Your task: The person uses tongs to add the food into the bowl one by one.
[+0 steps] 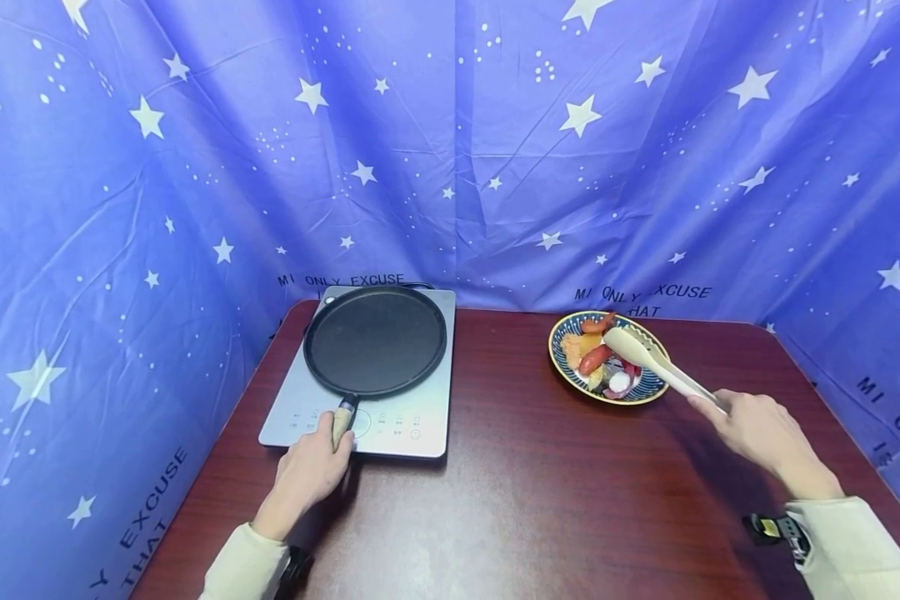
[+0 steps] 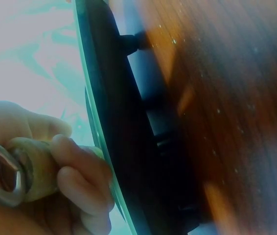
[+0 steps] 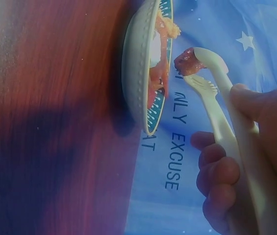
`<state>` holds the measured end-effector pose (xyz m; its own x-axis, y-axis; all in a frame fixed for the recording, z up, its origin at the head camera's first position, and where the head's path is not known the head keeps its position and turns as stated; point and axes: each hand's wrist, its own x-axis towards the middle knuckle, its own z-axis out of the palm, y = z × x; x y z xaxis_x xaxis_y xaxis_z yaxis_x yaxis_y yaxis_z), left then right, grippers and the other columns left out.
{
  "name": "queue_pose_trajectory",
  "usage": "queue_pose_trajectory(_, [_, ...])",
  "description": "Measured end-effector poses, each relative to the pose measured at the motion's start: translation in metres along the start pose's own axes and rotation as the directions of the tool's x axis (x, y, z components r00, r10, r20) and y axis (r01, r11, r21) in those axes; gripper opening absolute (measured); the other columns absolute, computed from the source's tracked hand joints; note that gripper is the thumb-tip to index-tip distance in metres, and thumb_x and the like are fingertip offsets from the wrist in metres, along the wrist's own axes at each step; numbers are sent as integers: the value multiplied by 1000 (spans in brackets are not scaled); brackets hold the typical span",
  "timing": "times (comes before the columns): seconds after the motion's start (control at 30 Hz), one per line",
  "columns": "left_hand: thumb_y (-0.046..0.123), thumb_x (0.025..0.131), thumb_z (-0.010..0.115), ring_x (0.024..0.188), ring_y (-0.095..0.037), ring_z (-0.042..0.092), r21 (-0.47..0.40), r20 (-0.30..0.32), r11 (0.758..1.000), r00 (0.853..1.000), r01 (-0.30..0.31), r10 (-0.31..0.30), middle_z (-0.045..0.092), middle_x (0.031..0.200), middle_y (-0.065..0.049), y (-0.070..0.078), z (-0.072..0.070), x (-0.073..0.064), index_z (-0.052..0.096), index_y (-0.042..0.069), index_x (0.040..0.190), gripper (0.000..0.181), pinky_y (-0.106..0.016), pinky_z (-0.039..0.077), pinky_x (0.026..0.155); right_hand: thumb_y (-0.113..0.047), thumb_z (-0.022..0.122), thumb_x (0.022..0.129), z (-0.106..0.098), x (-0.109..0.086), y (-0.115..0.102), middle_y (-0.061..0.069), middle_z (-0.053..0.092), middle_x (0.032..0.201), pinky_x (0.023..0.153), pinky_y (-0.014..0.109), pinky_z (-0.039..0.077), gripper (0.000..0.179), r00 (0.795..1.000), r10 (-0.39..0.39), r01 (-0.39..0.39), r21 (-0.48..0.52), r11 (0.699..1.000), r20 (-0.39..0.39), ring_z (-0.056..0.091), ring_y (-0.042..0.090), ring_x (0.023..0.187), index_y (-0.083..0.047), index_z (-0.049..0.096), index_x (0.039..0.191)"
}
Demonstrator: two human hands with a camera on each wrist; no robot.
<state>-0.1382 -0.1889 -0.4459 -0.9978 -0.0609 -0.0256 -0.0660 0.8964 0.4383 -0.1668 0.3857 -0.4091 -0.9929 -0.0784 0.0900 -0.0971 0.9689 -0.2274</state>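
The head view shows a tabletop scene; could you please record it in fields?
left hand: grips tan handle of round black pan
under pan: silver rectangular hotplate
right hand: holds cream-coloured tongs
between tong tips: reddish food piece
below tongs: round blue-patterned plate, bearing assorted food
table: reddish-brown, wood-grained
backdrop: white-starred blue curtain

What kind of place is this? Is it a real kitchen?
Probably a little cooking spot made on a table, maybe not a real kitchen: a black pan sits on a cooktop, with food nearby and starry blue cloth hanging behind.
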Motion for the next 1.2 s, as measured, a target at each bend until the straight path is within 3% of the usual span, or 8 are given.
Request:
queue_pose_trajectory(0.53, [33, 94, 49, 55, -24, 51, -7, -2, 1000, 1000, -5, 5, 49, 63, -7, -1, 3, -1, 46, 7, 114, 33, -39, 37, 47, -46, 49, 95, -6, 3, -14, -1, 39, 54, 45, 38, 30, 40, 998, -28, 28, 3, 1000, -48, 44, 23, 54, -9, 62, 84])
queue_pose_trajectory(0.8, [33, 93, 50, 55, -24, 52, 1, -11, 1000, 1000, -8, 8, 50, 63, -8, -1, 3, 0, 46, 7, 114, 33, -40, 37, 47, -44, 51, 95, -13, 8, -30, -1, 38, 54, 46, 39, 31, 39, 995, -71, 71, -1, 997, -74, 44, 23, 54, -7, 64, 90])
queue_pose_trajectory(1.2, [34, 93, 50, 56, -26, 53, -2, -5, 1000, 1000, -3, 3, 51, 65, -9, -1, 1, -1, 47, 8, 115, 35, -40, 37, 48, -42, 52, 95, -17, 15, -59, -4, 36, 53, 47, 37, 31, 34, 982, -143, 143, -8, 990, -125, 43, 20, 53, -12, 59, 80])
